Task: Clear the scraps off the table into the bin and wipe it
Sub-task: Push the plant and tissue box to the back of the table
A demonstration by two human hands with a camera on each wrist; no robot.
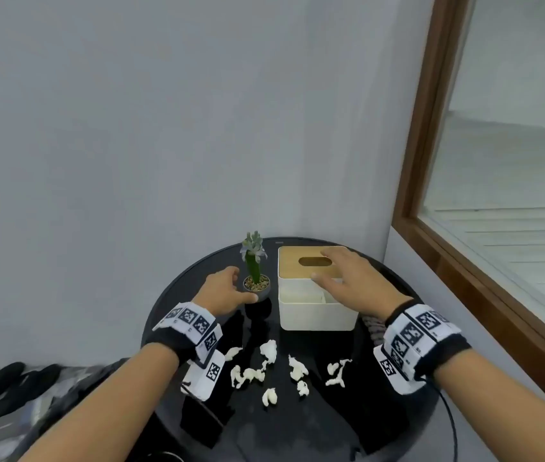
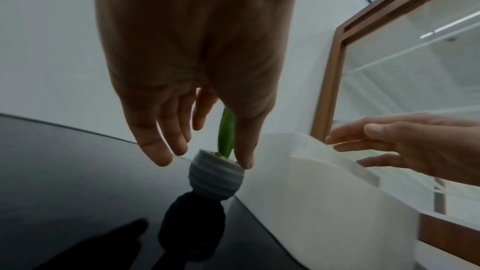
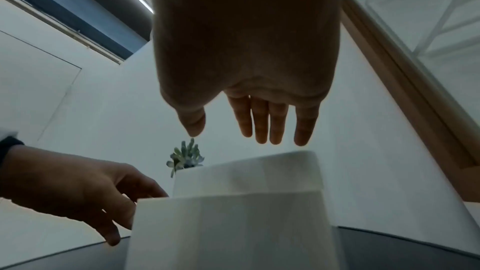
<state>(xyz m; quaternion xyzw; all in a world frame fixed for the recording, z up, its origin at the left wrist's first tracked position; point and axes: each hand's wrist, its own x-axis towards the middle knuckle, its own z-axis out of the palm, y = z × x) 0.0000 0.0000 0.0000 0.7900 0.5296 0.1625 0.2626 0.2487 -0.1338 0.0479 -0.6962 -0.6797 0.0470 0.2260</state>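
my left hand [image 1: 227, 290] is loose by the little plant pot [image 1: 257, 285] and my right hand [image 1: 347, 276] floats flat over the tissue box [image 1: 314, 315], holding nothing; the scraps [image 1: 269, 368] lie on the table [image 1: 171, 295] near me; i should lift both things away slowly so the plant stays up.

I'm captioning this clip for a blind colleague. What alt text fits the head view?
Two bare hands reach over a round black table: the left hand beside a small potted plant, the right hand above a white tissue box with a wooden lid. White paper scraps lie scattered nearer the viewer.
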